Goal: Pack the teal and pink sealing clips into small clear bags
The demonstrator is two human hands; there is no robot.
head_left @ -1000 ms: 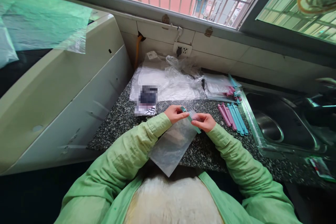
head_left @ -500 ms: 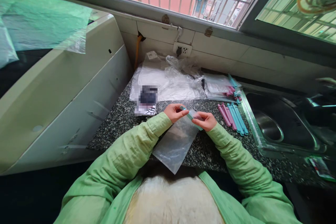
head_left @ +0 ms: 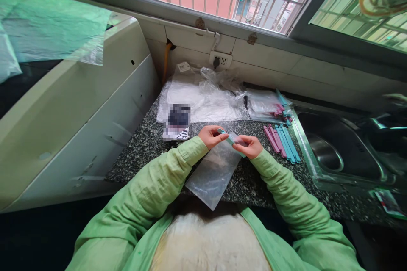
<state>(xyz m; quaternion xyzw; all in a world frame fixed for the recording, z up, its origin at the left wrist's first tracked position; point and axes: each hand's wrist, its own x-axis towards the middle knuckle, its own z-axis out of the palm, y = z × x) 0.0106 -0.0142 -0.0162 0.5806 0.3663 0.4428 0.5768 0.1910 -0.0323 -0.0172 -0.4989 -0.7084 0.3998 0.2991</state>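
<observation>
We see the left hand (head_left: pixel 211 136) with thumb and forefinger closed on the upper end of a teal clip (head_left: pixel 230 139), while the right hand (head_left: pixel 251 147) pinches the top edge of a clear bag (head_left: pixel 213 182) where the clip crosses it. Both hands are above the speckled counter (head_left: pixel 136 148), and the bag slopes down from them towards us, its lowest corner near the counter's front edge. We cannot tell whether the clip is fastened: fingers cover much of it. The main risk, as we judge it, is a poor line-up; if the thin film is bunched or skewed under the clip, part of the mouth could be left outside it. The film looks smooth too, so a loose right-hand pinch could let it slide out — and pressing on only one end might make the clip swing round. We would also watch the bag's hanging corner, which could snag on our clothing if we leaned in. To the right, pink clips (head_left: pixel 275 139) and blue clips (head_left: pixel 290 144) lie beside the sink (head_left: pixel 303 146); a careless right elbow or sleeve could scatter them.
</observation>
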